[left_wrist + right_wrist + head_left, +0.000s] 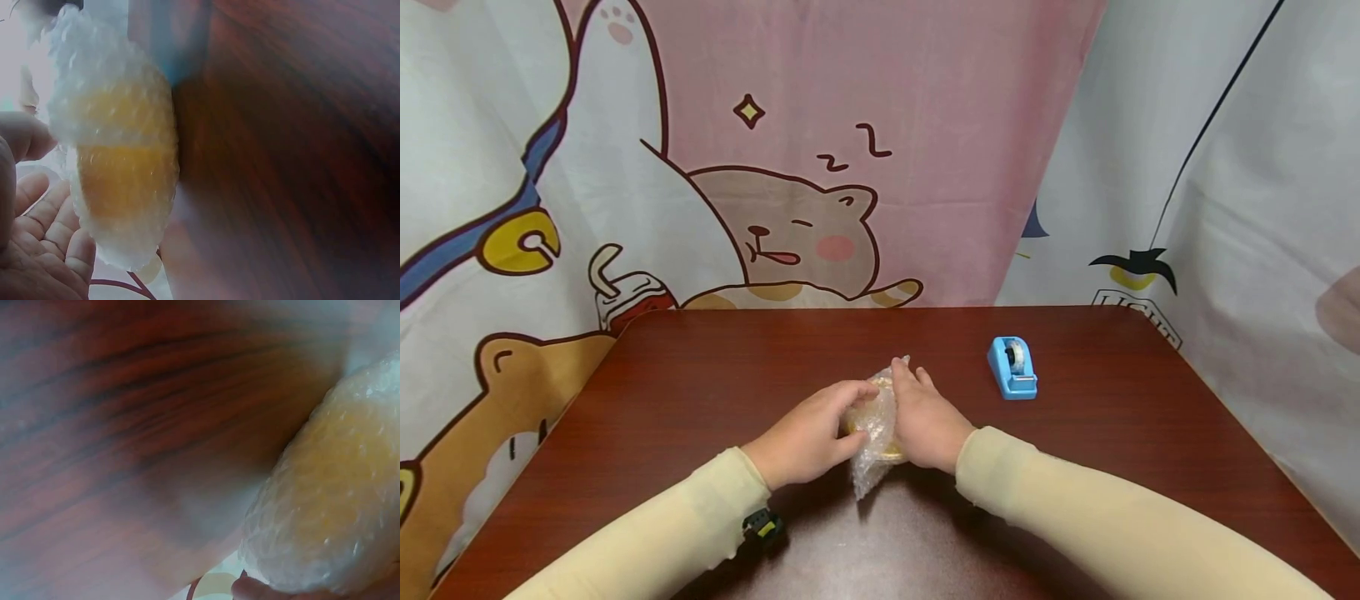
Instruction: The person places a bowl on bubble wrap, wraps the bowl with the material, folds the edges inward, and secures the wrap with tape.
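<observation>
We've got the bubble-wrapped bundle point(876, 427), yellow showing through, midway between the left and right edges of the tabletop point(715, 375)! Left hand point(811, 435) at its left flank, fingers relaxed and loosely bent; right hand point(931, 427) pressed along the other flank, fingers straight! And we see the blue tape dispenser point(1013, 379) sitting towards the tabletop's far right corner
</observation>
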`<state>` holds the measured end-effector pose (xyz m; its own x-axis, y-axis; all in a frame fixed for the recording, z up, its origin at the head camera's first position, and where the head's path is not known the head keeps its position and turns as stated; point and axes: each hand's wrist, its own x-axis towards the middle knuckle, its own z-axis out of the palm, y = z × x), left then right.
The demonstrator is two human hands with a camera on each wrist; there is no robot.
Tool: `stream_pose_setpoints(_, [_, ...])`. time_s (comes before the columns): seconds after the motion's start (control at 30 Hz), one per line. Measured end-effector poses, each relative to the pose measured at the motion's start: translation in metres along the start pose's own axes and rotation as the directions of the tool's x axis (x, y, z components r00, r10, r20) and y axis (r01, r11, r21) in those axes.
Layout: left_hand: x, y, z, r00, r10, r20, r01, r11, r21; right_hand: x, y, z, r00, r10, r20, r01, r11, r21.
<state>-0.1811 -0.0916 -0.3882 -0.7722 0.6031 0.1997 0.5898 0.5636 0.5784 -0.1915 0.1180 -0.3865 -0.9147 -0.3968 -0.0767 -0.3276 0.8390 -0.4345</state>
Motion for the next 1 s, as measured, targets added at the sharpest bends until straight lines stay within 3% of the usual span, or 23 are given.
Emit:
stream_pose_setpoints(0.2, [0.002, -0.001, 0.004, 1.0, -0.007, 0.009, 0.007, 0.996, 0.087, -0.001, 0.003, 0.001, 1.0, 0.004, -0.013, -0.004, 0.999, 0.044])
stream_pose_setpoints(0.53, [0.005, -0.003, 0.008, 0.993, -0.047, 0.105, 0.038, 0.996, 0.085, -0.005, 0.007, 0.0, 0.995, -0.084, -0.044, 0.085, 0.996, 0.032])
stream_pose_setpoints(0.87, [0.007, -0.005, 0.009, 0.989, -0.054, 0.137, 0.036, 0.991, 0.129, -0.003, 0.017, -0.01, 1.0, -0.025, -0.003, 0.025, 0.994, 0.104])
stream_pose_setpoints(1.0, [0.007, -0.005, 0.008, 0.989, -0.047, 0.139, 0.029, 0.991, 0.129, -0.002, 0.022, -0.009, 0.999, -0.041, 0.01, 0.039, 0.992, 0.12])
